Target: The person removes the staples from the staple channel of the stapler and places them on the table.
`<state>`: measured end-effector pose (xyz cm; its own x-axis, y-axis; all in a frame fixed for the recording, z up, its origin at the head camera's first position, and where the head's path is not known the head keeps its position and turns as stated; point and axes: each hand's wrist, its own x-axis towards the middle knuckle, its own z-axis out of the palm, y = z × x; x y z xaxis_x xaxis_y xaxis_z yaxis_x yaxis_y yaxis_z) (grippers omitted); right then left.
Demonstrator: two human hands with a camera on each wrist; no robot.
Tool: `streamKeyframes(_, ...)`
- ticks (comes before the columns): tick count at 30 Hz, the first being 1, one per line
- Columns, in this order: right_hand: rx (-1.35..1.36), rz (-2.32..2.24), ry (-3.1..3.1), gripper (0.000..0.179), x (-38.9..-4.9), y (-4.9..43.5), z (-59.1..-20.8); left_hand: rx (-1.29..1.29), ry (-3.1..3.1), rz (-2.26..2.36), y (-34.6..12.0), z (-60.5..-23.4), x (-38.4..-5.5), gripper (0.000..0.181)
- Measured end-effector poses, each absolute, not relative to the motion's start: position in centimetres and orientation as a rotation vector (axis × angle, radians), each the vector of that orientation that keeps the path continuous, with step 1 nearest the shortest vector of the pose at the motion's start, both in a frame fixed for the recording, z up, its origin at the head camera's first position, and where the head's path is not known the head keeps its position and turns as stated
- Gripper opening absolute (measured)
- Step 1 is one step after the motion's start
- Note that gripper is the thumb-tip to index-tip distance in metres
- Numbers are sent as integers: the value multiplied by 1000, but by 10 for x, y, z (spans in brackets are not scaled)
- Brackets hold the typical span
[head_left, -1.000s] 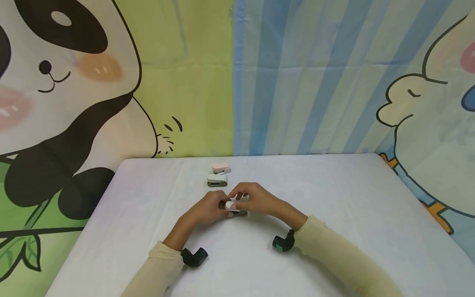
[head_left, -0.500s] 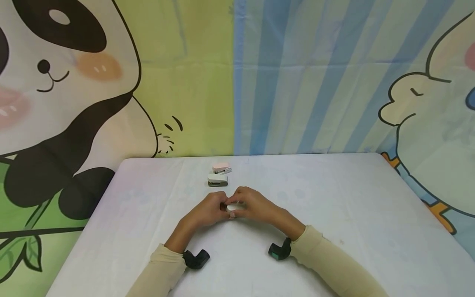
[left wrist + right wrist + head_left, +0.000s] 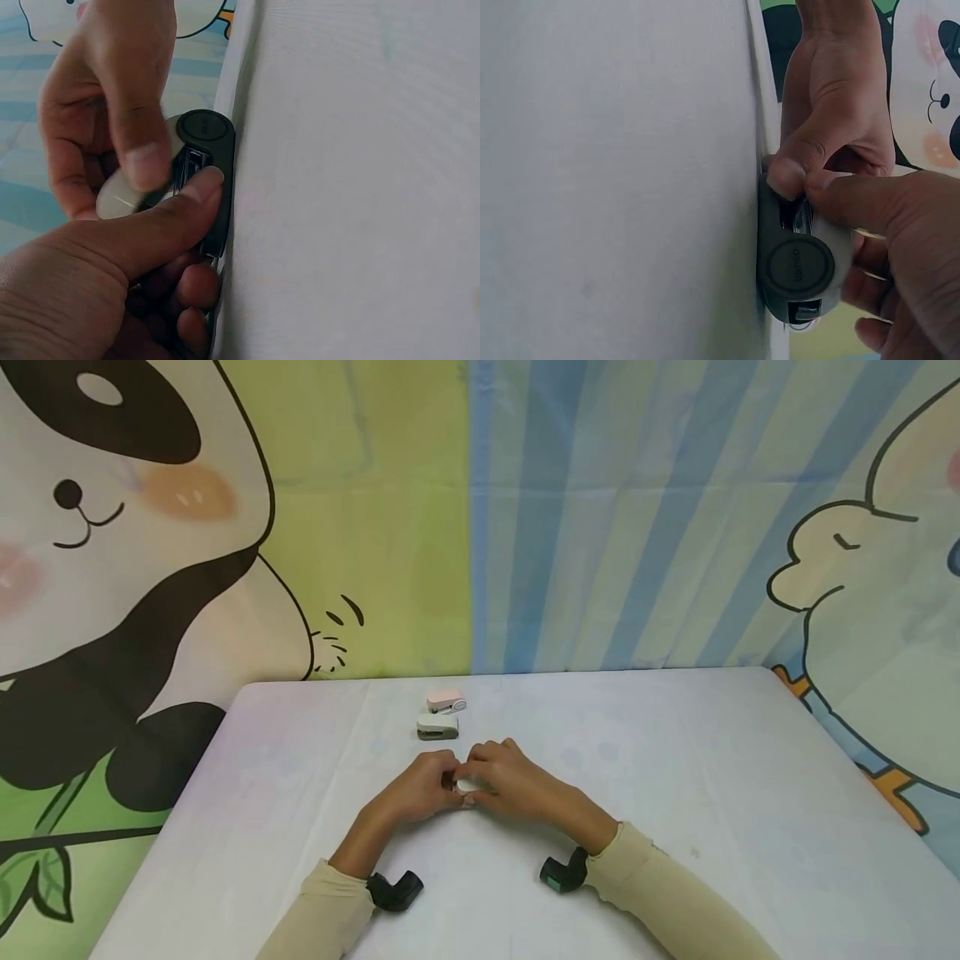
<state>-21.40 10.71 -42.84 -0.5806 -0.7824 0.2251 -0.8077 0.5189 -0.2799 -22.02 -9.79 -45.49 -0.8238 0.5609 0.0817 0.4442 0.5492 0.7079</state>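
Both hands work on a small stapler (image 3: 467,786) with a white top and dark grey body. In the left wrist view, my left hand (image 3: 112,270) grips the body (image 3: 225,180), thumb pressed into the space beside the metal staple channel. The white top is swung away from the body there. My right hand (image 3: 517,783) pinches the white part from the other side, thumb near the left thumb in the right wrist view. A round pivot disc (image 3: 801,270) shows at one end. Fingers hide much of the stapler in the head view, where my left hand (image 3: 422,787) curls around its left end.
Behind the hands, a white and grey stapler (image 3: 437,727) lies on the white-covered table (image 3: 675,793). A pink stapler (image 3: 446,700) is just beyond it, near the table's back edge. A printed cloth backdrop (image 3: 390,527) hangs behind the table.
My right hand has closed in around the stapler, its fingers now covering most of the white top in the head view. The left hand keeps its grip in nearly the same place.
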Motion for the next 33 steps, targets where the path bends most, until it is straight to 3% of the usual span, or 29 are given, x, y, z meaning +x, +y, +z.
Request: streamKeyframes(33, 1211, 841, -2894, 18, -215, 137, -396, 852, 2571, 1208, -100, -456, -220, 20)
